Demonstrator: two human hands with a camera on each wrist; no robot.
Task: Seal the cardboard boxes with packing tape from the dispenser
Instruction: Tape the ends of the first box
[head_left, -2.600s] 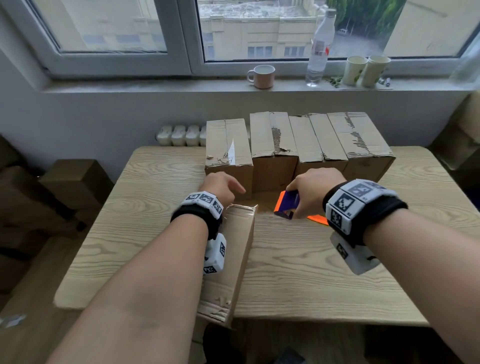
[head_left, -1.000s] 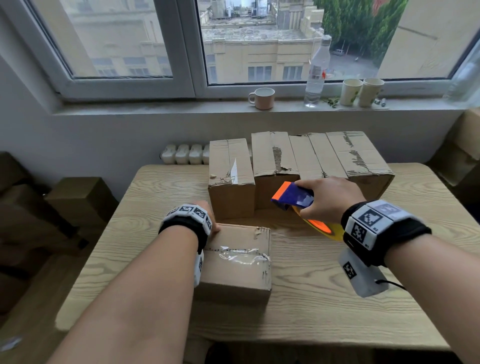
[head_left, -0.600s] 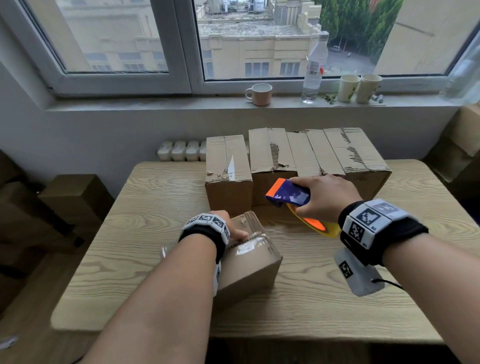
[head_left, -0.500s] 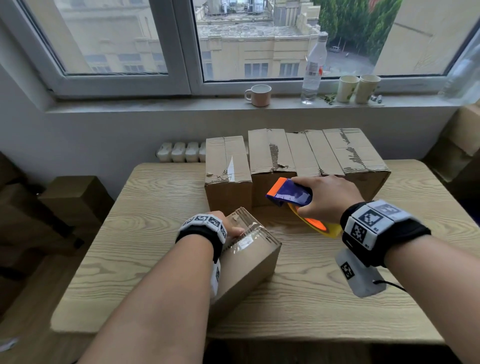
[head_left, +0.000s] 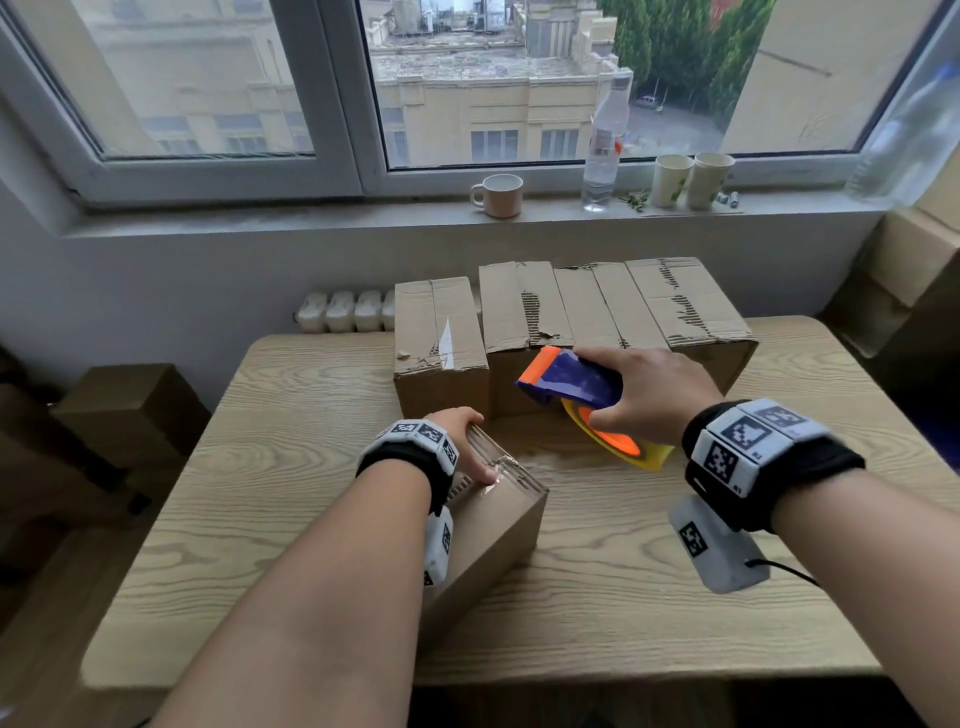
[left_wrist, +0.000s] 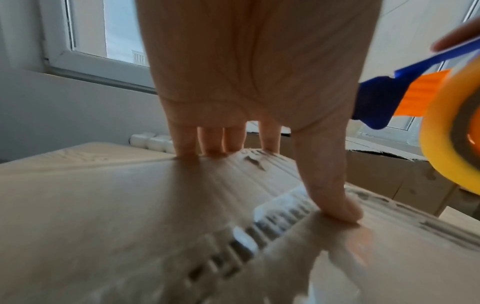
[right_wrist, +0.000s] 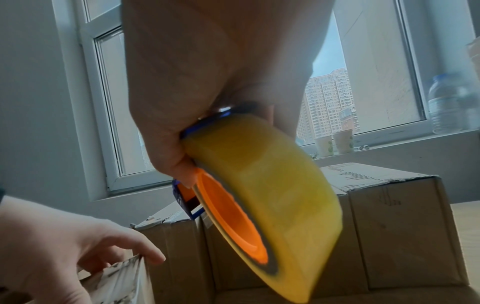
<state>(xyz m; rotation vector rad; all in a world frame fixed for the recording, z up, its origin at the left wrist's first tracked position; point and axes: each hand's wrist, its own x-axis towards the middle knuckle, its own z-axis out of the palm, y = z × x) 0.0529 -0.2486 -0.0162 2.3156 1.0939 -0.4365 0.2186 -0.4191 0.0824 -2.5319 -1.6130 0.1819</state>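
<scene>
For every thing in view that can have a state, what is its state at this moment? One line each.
Small brown cardboard box: tilted on the wooden table, old tape on its top edge.
Left hand: grips that box's top edge.
Blue and orange tape dispenser with yellow roll: held in the air.
Right hand: grips the dispenser.
Row of cardboard boxes: flaps closed, torn.

My left forearm covers the near-left part of the small box (head_left: 498, 530) in the head view, and the left wrist view smears its taped edge (left_wrist: 280, 218) into blur. My right hand (head_left: 649, 400) hides the handle of the tape dispenser (head_left: 576, 382), whose tape roll (left_wrist: 451, 131) runs off the left wrist picture's right edge. The row of boxes (head_left: 571, 312) conceals the table's far edge.
</scene>
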